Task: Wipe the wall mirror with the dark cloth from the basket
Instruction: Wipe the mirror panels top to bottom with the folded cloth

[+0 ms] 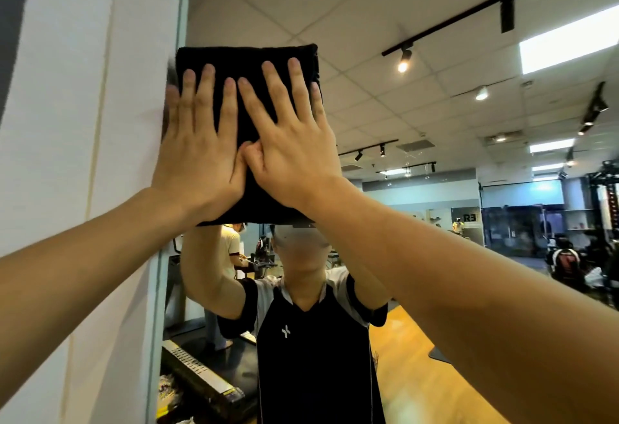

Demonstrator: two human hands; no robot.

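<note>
A folded dark cloth (248,58) lies flat against the wall mirror (435,189), high up near the mirror's left edge. My left hand (197,152) presses on the cloth's left half with straight, spread fingers. My right hand (294,145) presses on its right half, fingers straight too, and the two thumbs meet in the middle. Both forearms reach up from the bottom corners. The cloth's lower part is hidden behind my hands. The basket is not in view.
A white wall (83,122) borders the mirror on the left. The mirror reflects a person in a dark shirt with raised arms, a gym room with ceiling lights, a treadmill (201,376) at lower left and equipment at the right.
</note>
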